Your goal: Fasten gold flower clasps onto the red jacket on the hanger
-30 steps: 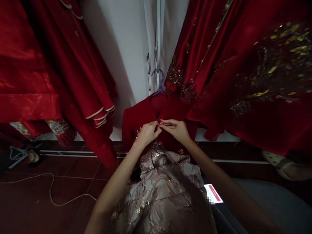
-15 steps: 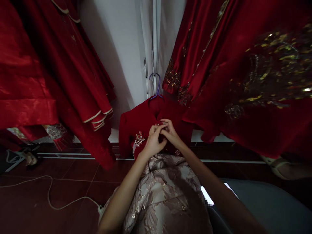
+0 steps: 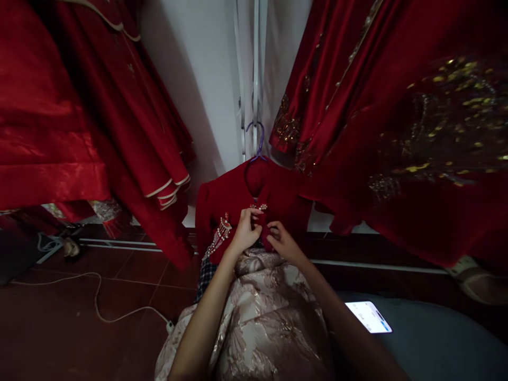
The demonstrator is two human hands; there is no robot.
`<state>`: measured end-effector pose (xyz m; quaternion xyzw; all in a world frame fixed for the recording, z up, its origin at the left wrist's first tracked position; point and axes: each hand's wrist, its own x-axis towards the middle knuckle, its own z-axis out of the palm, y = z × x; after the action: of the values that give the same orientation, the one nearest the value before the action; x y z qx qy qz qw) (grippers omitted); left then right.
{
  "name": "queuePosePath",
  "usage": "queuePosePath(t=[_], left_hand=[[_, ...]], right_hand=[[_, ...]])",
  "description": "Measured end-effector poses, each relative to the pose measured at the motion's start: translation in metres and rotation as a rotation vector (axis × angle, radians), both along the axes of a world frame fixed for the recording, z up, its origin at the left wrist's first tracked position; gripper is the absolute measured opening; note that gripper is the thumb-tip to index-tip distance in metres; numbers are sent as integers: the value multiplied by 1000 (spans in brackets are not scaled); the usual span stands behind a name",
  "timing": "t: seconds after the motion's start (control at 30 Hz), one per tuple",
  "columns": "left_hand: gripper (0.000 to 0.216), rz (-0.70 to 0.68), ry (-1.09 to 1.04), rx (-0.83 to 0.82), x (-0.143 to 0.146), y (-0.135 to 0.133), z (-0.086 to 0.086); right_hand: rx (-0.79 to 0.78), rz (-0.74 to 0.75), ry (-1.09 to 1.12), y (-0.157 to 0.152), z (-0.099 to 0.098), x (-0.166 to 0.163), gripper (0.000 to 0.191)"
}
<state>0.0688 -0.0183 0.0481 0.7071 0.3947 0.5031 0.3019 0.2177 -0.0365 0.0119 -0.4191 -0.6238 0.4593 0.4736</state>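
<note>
A red jacket [image 3: 226,193] hangs in front of me on a purple hanger [image 3: 261,140]. A beaded, tasselled ornament [image 3: 223,228] is fixed to its front at the left. My left hand [image 3: 246,232] is closed on the jacket's front edge, its fingertips just below a small beaded clasp [image 3: 259,207] at the neckline. Lower and to the right, my right hand [image 3: 282,242] has its fingers bent around the other front edge of the jacket. The hands are apart, with a fold of red cloth between them. The fingers hide part of the opening.
Red garments [image 3: 135,132] hang at the left, and red gowns with gold sequins [image 3: 448,127] at the right. Pale brocade cloth [image 3: 273,317] covers my lap. A lit phone [image 3: 369,316] rests on a grey seat [image 3: 428,338]. A white cable [image 3: 99,301] crosses the tiled floor.
My hands were together at the upper front of the jacket; now they are apart, the right one lower. The beaded clasp and the phone show more fully.
</note>
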Motion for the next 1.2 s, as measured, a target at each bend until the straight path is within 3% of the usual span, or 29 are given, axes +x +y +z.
queuePosePath(t=[0.13, 0.23, 0.3, 0.43, 0.6, 0.67, 0.73, 0.8, 0.87, 0.97, 1.2], left_hand=[[24, 84, 170, -118, 1, 25, 5], [20, 249, 135, -189, 18, 33, -5], [29, 313, 41, -157, 30, 30, -17], [51, 234, -95, -69, 40, 18, -35], [37, 158, -237, -93, 23, 4, -33], [24, 267, -280, -67, 12, -1, -31], [19, 470, -299, 9, 1, -3, -32], [26, 666, -317, 62, -9, -1, -35], [41, 768, -331, 48, -18, 5, -42], [44, 749, -340, -25, -27, 16, -52], [23, 535, -545, -110, -37, 28, -60]], right_hand=[[-60, -48, 34, -7, 22, 6, 27], [43, -121, 66, -13, 47, 8, 23], [137, -120, 67, -17, 59, 8, 23], [235, -8, -2, -24, 67, -1, 23], [220, 89, -156, -32, 62, -14, 18], [202, 96, -184, -35, 62, -15, 20], [181, 120, -175, -37, 62, -16, 24], [167, 149, -168, -37, 62, -16, 28], [175, 154, -187, -38, 62, -17, 29], [187, 144, -235, -39, 62, -18, 28], [182, 142, -239, -42, 67, -13, 29]])
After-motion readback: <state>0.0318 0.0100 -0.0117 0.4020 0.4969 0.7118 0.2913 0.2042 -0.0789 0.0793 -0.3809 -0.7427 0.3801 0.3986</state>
